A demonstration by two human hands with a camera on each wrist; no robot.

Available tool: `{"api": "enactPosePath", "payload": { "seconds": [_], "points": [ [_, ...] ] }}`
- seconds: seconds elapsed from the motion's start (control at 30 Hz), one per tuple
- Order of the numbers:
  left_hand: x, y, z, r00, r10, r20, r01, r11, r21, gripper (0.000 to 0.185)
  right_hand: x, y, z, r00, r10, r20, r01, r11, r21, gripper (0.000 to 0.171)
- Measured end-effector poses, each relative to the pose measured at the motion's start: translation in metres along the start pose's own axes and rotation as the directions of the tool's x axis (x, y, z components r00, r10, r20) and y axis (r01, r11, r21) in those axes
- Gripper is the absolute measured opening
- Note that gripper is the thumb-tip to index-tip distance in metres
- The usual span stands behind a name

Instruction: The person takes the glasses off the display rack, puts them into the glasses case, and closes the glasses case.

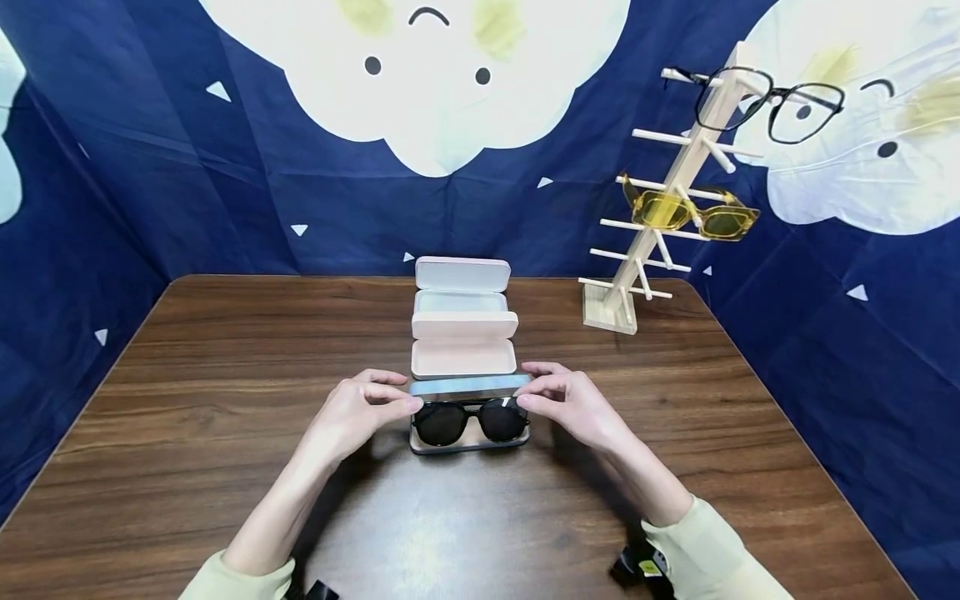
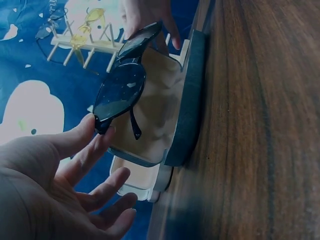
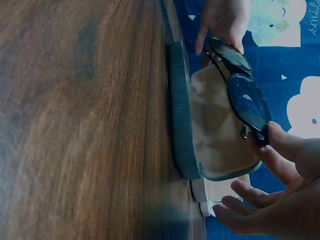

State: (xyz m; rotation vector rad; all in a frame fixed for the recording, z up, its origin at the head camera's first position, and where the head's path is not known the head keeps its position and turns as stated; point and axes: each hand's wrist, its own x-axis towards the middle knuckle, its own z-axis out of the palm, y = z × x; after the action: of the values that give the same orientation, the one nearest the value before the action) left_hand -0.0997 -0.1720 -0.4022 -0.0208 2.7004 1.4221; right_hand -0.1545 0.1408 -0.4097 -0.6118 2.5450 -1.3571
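Observation:
A pair of black sunglasses [image 1: 471, 421] with dark lenses is held level above an opened dark-blue glasses case [image 1: 468, 448] with a beige lining. My left hand [image 1: 358, 414] pinches the left end of the frame between thumb and index finger, its other fingers spread loosely. At the opposite end, my right hand [image 1: 572, 406] pinches the frame the same way. Both wrist views show the sunglasses [image 2: 120, 90] tilted over the case's lined hollow [image 3: 217, 130], a gap visible between them. One temple is partly folded; the other is mostly hidden.
Behind the dark case, a pale pink case [image 1: 463, 357] and another light case [image 1: 462, 275] stand open in a row. At the back right, a wooden rack [image 1: 648, 242] carries yellow sunglasses [image 1: 693, 215] and black-rimmed eyeglasses [image 1: 772, 100]. A blue curtain backs the brown table [image 1: 225, 400].

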Motion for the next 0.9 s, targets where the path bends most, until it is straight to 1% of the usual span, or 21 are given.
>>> {"api": "enactPosePath", "payload": {
  "seconds": [0.1,0.23,0.4,0.6,0.83,0.9],
  "points": [
    [0.000,-0.001,0.000,1.000,0.002,-0.006,-0.002,1.000,0.018,0.021,0.000,0.003,0.000,1.000,-0.005,0.029,0.007,0.999,-0.047,0.016],
    [0.001,-0.004,0.002,1.000,0.003,-0.009,-0.002,0.999,0.046,0.020,0.000,0.006,0.002,1.000,0.006,0.031,-0.004,0.999,-0.043,0.017],
    [0.003,-0.009,0.004,1.000,-0.015,-0.011,0.016,0.997,0.080,0.021,0.001,0.009,0.008,1.000,0.030,-0.002,-0.030,1.000,-0.009,0.015],
    [0.006,-0.011,0.007,0.999,0.005,-0.035,-0.001,0.992,0.126,0.019,0.003,0.011,0.014,0.996,0.080,-0.042,-0.081,0.997,-0.012,0.014],
    [0.008,-0.012,0.012,0.999,-0.012,-0.030,0.016,0.993,0.120,0.021,0.004,0.014,0.019,0.992,0.106,-0.070,-0.105,0.994,0.008,0.017],
    [0.009,-0.013,0.012,0.999,-0.019,-0.028,0.022,0.993,0.117,0.022,0.004,0.014,0.020,0.989,0.124,-0.076,-0.124,0.992,0.011,0.017]
  ]
}}
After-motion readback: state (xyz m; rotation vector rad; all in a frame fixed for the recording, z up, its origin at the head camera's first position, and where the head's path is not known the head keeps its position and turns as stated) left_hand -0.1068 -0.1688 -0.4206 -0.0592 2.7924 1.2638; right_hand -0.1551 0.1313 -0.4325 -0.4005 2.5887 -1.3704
